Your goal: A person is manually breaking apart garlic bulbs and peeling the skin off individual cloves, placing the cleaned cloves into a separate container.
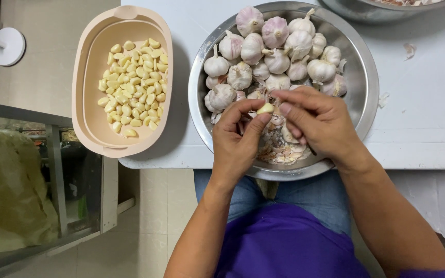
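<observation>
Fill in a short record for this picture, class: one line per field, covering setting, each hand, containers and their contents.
Setting: white table, seen from above by a seated person
Left hand: pinches a garlic clove between thumb and fingers
Right hand: fingertips touch the same clove
Steel bowl: whole garlic bulbs at the far side, loose skins at the near side
Beige tub: peeled cloves, left of the steel bowl
Second bowl: at the top edge, mostly out of view
</observation>
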